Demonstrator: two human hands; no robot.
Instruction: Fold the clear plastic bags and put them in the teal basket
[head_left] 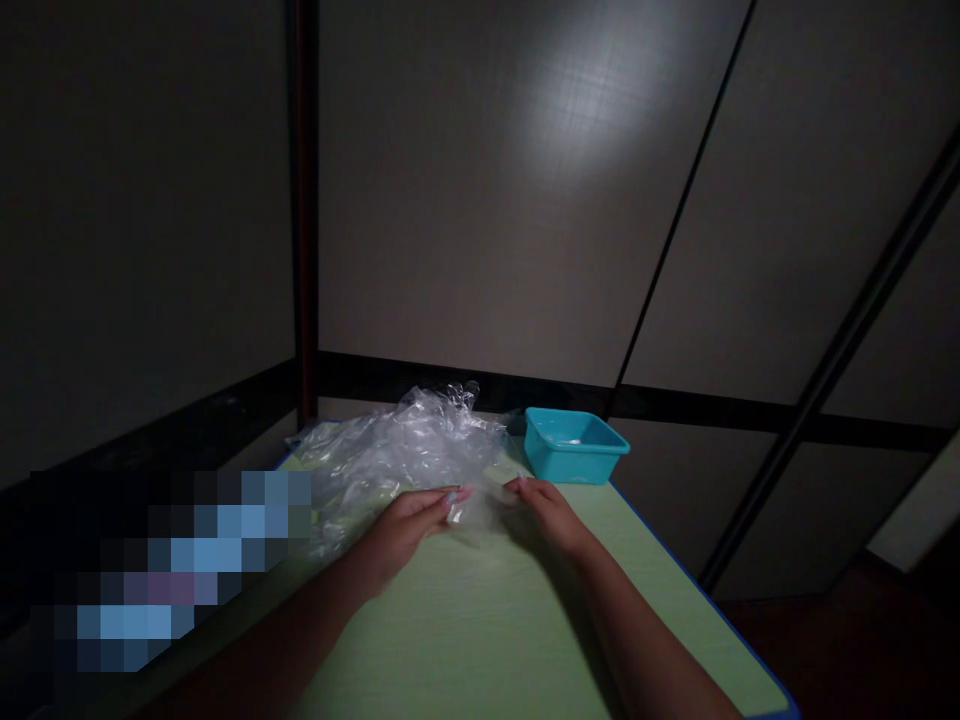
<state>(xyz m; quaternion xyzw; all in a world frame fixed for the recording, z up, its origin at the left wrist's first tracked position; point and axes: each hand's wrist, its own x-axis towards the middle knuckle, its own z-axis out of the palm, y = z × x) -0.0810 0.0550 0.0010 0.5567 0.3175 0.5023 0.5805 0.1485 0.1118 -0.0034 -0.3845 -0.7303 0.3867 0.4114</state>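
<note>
Both my hands rest on a pale green table point(480, 630) in dim light. My left hand point(409, 520) has its fingers closed on the left end of a small clear plastic piece point(480, 512). My right hand point(547, 510) pinches the right end of the same piece. Just behind my hands lies a heap of crumpled clear plastic bags point(397, 450).
A teal plastic tub point(574, 445) stands at the table's far right corner. The table has a blue edge; its right side drops off to a dark floor. Grey panelled walls with dark frames close in behind and to the left.
</note>
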